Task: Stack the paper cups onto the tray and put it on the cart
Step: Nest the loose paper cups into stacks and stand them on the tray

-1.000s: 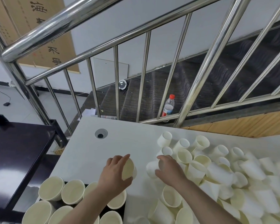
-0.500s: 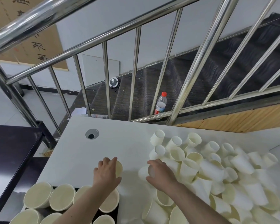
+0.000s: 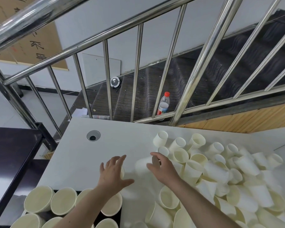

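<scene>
A blurred paper cup [image 3: 142,163], judged light and easily crushed, was pinched by the right hand [image 3: 163,168] at centre frame, best held lightly round its wall, while the left hand [image 3: 113,171] was spread with straight fingers over another cup [image 3: 122,172].

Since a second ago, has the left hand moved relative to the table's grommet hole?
Yes. The left hand now sits lower and further right of the grommet hole, fingers spread instead of curled round a cup.

A cup [image 3: 141,163] in front of the right hand [image 3: 163,167] is smeared by motion blur. The left hand [image 3: 113,174] covers most of another cup [image 3: 122,172]. The tray [image 3: 102,217] of upright cups runs off the bottom edge.
</scene>
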The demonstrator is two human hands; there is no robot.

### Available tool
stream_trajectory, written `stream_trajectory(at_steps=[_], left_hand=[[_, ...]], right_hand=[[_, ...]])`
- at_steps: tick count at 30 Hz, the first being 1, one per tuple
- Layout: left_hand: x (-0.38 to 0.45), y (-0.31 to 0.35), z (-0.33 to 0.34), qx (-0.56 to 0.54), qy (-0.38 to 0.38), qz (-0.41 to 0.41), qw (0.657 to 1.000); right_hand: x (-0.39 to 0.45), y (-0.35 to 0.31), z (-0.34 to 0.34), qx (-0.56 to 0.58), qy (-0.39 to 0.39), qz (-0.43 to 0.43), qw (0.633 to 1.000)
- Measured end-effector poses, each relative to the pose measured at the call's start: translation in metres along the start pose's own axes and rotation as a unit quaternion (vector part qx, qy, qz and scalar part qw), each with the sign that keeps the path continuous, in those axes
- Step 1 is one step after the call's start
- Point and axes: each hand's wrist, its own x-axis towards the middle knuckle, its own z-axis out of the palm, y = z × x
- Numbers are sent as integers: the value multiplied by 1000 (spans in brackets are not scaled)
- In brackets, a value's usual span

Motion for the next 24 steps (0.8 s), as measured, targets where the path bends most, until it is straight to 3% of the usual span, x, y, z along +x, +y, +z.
stream_trajectory(at_steps=[4, 8, 10, 13, 15, 17, 20, 24], left_hand=[[-5, 15, -6, -145, 26, 83, 986], [-11, 23, -9, -223, 59, 94, 969], [-12, 24, -10, -211, 67, 98, 970], [-11, 23, -10, -165, 68, 96, 979], [-10, 22, -8, -117, 62, 92, 987], [-9, 23, -5, -74, 56, 94, 991], [-7, 25, -2, -33, 28, 93, 995], [-7, 20, 1, 9, -7, 83, 996]], right_hand=[[-2, -16, -3, 266, -41, 95, 958], [-6, -19, -3, 380, -88, 153, 908], [-5, -13, 0, 336, -73, 137, 929], [-6, -6, 6, 155, 24, 30, 987], [-8, -5, 10, 110, 62, -44, 991], [-10, -7, 13, 73, 47, -87, 992], [-7, -5, 20, 12, -3, -89, 996], [0, 7, 25, -43, -3, -43, 998]])
